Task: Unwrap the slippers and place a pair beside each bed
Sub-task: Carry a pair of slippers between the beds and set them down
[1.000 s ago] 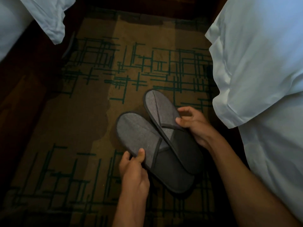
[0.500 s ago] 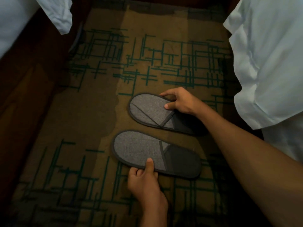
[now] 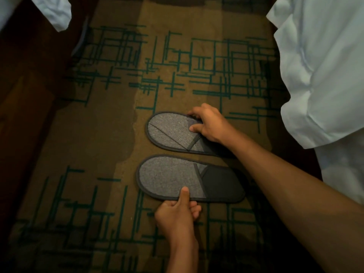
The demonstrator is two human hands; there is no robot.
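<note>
Slippers, one pair, flat on carpet [image 3: 98,144], long axes left-right, toes left, beside right bed [image 3: 325,75]. Near slipper [image 3: 173,180]: left hand [image 3: 177,215] pinches its near edge. Far slipper [image 3: 171,131]: right hand [image 3: 208,123] apparently grips its strap; fingers partly hidden.

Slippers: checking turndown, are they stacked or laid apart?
Apart: the far slipper and near slipper lie flat, carpet between.

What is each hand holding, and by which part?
The left hand pinches the nearer slipper at its near side edge, thumb on top. The right hand grips the farther slipper at its far edge, by the strap.
</note>
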